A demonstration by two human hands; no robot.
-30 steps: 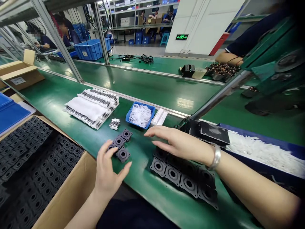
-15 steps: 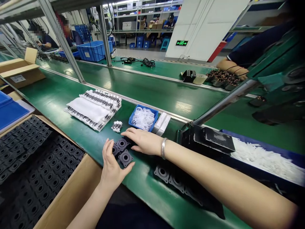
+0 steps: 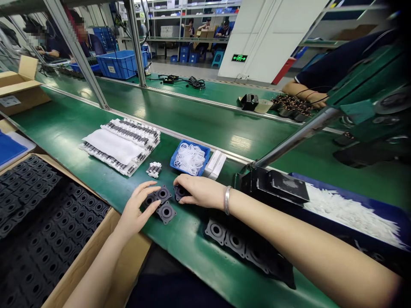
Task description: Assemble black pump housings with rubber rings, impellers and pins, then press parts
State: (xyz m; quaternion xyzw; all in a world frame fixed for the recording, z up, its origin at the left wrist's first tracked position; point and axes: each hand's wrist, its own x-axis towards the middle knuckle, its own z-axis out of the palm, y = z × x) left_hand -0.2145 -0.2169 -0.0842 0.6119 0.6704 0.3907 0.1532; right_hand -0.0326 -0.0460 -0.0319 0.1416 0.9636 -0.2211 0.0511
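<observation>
On the green bench, several black square flanged parts with round centre holes lie between my hands. My left hand reaches over this small group, its thumb and fingers apart around the leftmost part. Two more parts show beside the fingertips, an upper part and a lower part. My right hand, with a silver bangle at the wrist, is closed on another black square part, mostly covered by the fingers, a little right of the group.
A blue tray of white rings stands behind my right hand. White-and-black pieces and a larger stack lie farther left. Under my right forearm runs a row of black parts. A carton holds many more. A co-worker's arm is across the bench.
My right hand has moved slightly right, with a black square part now apart from the group. My left hand's thumb has drawn in from the near side toward the leftmost part.
</observation>
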